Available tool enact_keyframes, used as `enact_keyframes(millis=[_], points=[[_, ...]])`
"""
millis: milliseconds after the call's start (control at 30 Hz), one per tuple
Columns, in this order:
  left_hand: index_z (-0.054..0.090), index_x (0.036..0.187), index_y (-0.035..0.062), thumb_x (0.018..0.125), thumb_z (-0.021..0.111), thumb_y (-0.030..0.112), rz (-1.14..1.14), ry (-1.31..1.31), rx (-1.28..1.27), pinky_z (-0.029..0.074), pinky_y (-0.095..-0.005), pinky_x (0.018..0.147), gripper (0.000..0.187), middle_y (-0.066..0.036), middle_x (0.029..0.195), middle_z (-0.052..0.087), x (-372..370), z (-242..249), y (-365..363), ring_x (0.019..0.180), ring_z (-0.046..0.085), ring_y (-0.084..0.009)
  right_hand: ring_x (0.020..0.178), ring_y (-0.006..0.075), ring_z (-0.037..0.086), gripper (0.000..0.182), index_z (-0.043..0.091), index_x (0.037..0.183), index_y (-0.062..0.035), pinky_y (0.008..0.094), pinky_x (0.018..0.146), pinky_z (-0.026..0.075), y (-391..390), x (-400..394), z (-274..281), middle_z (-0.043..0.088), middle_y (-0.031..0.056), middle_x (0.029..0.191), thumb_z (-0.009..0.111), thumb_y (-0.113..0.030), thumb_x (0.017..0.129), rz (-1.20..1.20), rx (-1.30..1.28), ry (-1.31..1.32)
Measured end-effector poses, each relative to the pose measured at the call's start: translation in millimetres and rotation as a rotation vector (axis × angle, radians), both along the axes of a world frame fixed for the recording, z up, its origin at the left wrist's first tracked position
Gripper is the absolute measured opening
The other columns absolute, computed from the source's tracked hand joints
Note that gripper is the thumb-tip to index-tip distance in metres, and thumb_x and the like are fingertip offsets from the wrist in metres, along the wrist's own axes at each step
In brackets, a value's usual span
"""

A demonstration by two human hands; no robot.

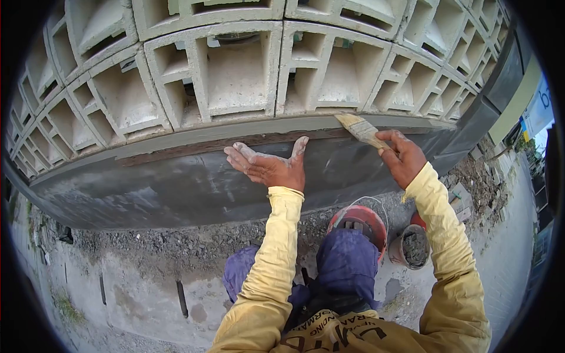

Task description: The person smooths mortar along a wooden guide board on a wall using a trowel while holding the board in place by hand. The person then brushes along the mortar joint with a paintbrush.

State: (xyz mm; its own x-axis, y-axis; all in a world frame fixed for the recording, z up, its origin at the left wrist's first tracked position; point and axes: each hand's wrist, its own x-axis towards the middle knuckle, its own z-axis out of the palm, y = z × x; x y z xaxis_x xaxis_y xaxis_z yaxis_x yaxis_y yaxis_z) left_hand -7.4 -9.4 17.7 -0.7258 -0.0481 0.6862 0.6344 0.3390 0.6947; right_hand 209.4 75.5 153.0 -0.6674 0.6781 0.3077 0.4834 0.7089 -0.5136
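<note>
My right hand [405,159] grips the handle of a flat paintbrush [364,130]. The pale bristles point up and left, lying over the grey mortar ledge [235,130] beneath the patterned concrete blocks [235,76]. To the left, my left hand [271,169] is open with its palm turned up, thumb raised and fingers spread; its fingertips look whitened with dust. Behind that hand runs a long brown wooden strip [176,152] along the ledge's lower edge. Below it, smooth grey plaster [176,188] covers the low wall.
Near my knees stand a red bucket [379,226] with a wire handle and a smaller bucket [398,259] holding grey mortar. Gravel [159,250] lines the wall's foot. Rubble [488,182] lies at the right beside the pavement, and a blue-and-white sign [538,103] stands beyond.
</note>
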Motion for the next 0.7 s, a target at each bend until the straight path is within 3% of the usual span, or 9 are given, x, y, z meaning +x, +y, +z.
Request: enact_keyframes(millis=[33, 167, 200, 300, 367, 400, 500, 533, 700], points=[[0.007, 0.144, -0.0136, 0.067, 0.075, 0.07, 0.005, 0.012, -0.01, 0.012, -0.0622, 0.115, 0.132, -0.037, 0.149, 0.013, 0, -1, 1, 0.144, 0.009, -0.049, 0.091, 0.0291, 0.067, 0.034, 0.059, 0.121, -0.0034, 0.0351, 0.084, 0.05, 12, 18, 11, 0.068, 0.0209, 0.103, 0.061, -0.013, 0.089, -0.139, -0.061, -0.083], [0.008, 0.144, -0.0129, 0.068, 0.067, 0.076, 0.01, 0.034, -0.009, 0.009, -0.0613, 0.116, 0.131, -0.036, 0.15, 0.013, -3, -5, 4, 0.144, 0.007, -0.0493, 0.087, 0.0287, 0.067, 0.033, 0.061, 0.119, -0.0027, 0.0351, 0.081, 0.05, 102, 112, -4, 0.068, 0.0187, 0.097, 0.059, -0.012, 0.088, -0.494, -0.015, -0.115], [0.008, 0.144, -0.013, 0.068, 0.07, 0.074, 0.018, 0.039, -0.016, 0.011, -0.0613, 0.115, 0.132, -0.036, 0.15, 0.012, -2, -6, 4, 0.144, 0.008, -0.049, 0.081, 0.0269, 0.067, 0.032, 0.061, 0.119, -0.0018, 0.0354, 0.076, 0.051, 129, 143, -25, 0.068, 0.0189, 0.093, 0.058, -0.011, 0.088, -0.504, 0.345, -0.124], [0.007, 0.144, -0.0129, 0.066, 0.076, 0.069, 0.039, 0.049, -0.007, 0.014, -0.0612, 0.115, 0.133, -0.035, 0.15, 0.011, -3, -7, 6, 0.143, 0.009, -0.0484, 0.075, 0.0207, 0.064, 0.032, 0.06, 0.118, -0.0008, 0.0332, 0.072, 0.05, 106, 139, -35, 0.067, 0.0157, 0.088, 0.058, -0.011, 0.088, -0.456, 0.204, 0.128], [0.007, 0.144, -0.0117, 0.066, 0.077, 0.068, 0.025, 0.051, 0.028, 0.014, -0.0611, 0.115, 0.132, -0.034, 0.151, 0.008, -2, -8, 8, 0.143, 0.008, -0.0483, 0.079, 0.0126, 0.057, 0.032, 0.058, 0.121, -0.0011, 0.0272, 0.074, 0.047, 34, 84, -11, 0.062, 0.0085, 0.092, 0.057, -0.01, 0.09, -0.263, -0.16, 0.21], [0.008, 0.144, -0.0104, 0.065, 0.08, 0.066, 0.019, 0.013, 0.016, 0.016, -0.0605, 0.115, 0.131, -0.034, 0.151, 0.005, 0, -5, 7, 0.143, 0.007, -0.048, 0.081, 0.0155, 0.059, 0.031, 0.058, 0.121, -0.0007, 0.0285, 0.077, 0.047, 9, 60, -8, 0.064, 0.0111, 0.098, 0.057, -0.01, 0.091, -0.101, -0.16, 0.256], [0.005, 0.147, -0.0084, 0.068, 0.079, 0.064, -0.039, 0.0, 0.089, 0.01, -0.0592, 0.116, 0.13, -0.034, 0.153, 0.005, 2, -4, 8, 0.145, 0.004, -0.0467, 0.104, 0.0399, 0.062, 0.032, 0.057, 0.12, -0.0022, 0.0402, 0.09, 0.049, -40, -1, 2, 0.064, 0.0228, 0.113, 0.056, -0.015, 0.091, 0.206, -0.009, 0.173], [0.007, 0.147, -0.0084, 0.07, 0.082, 0.055, -0.012, 0.032, 0.008, 0.012, -0.0575, 0.116, 0.125, -0.032, 0.153, 0.008, 1, -10, 4, 0.144, 0.006, -0.0458, 0.1, 0.0378, 0.063, 0.035, 0.056, 0.124, -0.001, 0.0361, 0.089, 0.048, -47, -19, 1, 0.063, 0.0209, 0.111, 0.056, -0.012, 0.091, 0.278, -0.04, 0.154], [0.009, 0.146, -0.009, 0.071, 0.083, 0.049, -0.075, -0.024, 0.113, 0.013, -0.0558, 0.116, 0.12, -0.032, 0.152, 0.009, 7, -12, 8, 0.143, 0.008, -0.0457, 0.108, 0.0366, 0.062, 0.038, 0.059, 0.125, -0.009, 0.0443, 0.097, 0.048, -61, -75, 9, 0.065, 0.0192, 0.118, 0.049, -0.022, 0.091, 0.179, -0.042, -0.182]])
